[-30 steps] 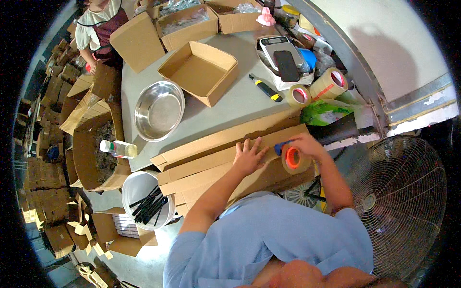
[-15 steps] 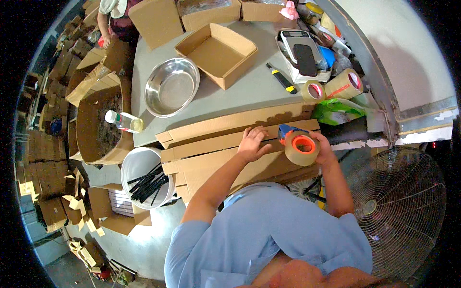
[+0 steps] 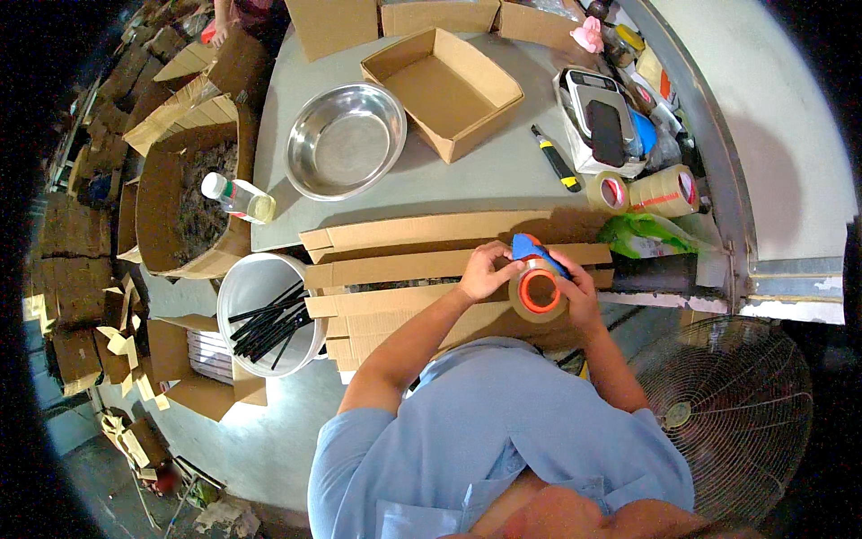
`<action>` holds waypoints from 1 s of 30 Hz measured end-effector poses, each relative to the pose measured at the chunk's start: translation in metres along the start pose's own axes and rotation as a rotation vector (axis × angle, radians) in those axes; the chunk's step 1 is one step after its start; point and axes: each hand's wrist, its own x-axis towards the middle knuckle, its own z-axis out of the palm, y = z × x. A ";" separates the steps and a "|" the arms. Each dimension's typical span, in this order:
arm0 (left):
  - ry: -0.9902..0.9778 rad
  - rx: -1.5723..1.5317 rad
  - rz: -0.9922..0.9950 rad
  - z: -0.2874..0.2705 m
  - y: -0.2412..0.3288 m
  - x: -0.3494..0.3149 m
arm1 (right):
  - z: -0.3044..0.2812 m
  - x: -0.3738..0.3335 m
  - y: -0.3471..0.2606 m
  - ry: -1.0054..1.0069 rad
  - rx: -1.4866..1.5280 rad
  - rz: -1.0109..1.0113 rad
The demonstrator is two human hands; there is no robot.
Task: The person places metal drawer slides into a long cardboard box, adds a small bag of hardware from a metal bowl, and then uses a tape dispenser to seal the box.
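Note:
My right hand [image 3: 575, 292] grips a blue tape dispenser [image 3: 530, 247] loaded with a brown tape roll with an orange core [image 3: 537, 291]. My left hand [image 3: 483, 271] pinches at the roll's front edge beside the dispenser. Both hands hover over a stack of flattened cardboard boxes [image 3: 404, 260] lying along the near edge of a grey table [image 3: 467, 180].
On the table stand a steel bowl [image 3: 345, 140], an open shallow cardboard box [image 3: 442, 90], a yellow-black utility knife [image 3: 556, 159], two tape rolls [image 3: 645, 190] and a scale [image 3: 593, 117]. A white bucket of black sticks [image 3: 266, 313], a clear bottle [image 3: 237, 197] and a fan [image 3: 723, 415] flank me.
The view has tilted down and closer. My left hand left the flat cardboard and came to the tape roll, which my right hand lifted slightly toward me.

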 end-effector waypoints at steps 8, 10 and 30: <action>-0.153 -0.245 -0.335 -0.011 -0.001 0.007 | 0.007 0.006 -0.012 0.003 -0.113 -0.108; -0.188 -0.265 -0.337 -0.012 0.001 0.009 | 0.005 0.004 -0.011 0.030 -0.070 -0.076; -0.254 -0.356 -0.636 -0.004 -0.008 0.025 | 0.008 -0.007 -0.021 0.035 -0.331 -0.262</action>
